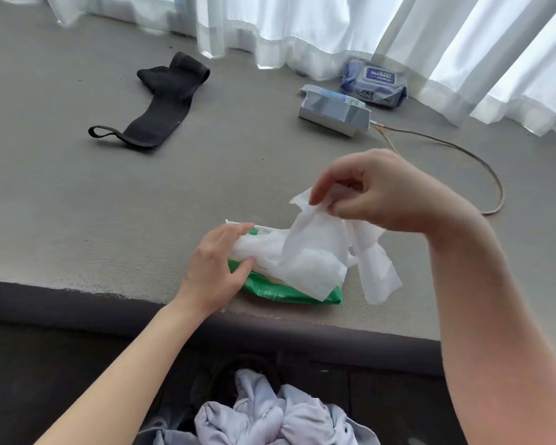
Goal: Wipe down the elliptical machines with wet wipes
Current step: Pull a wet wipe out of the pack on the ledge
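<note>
Green wipe pack [280, 292]: white wipe [315, 252] half out, right fingers [321, 191] pinching.

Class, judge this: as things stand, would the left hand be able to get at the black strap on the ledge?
Probably yes. The left hand rests on the green wipes pack, and only bare ledge lies between it and the black strap.
</note>
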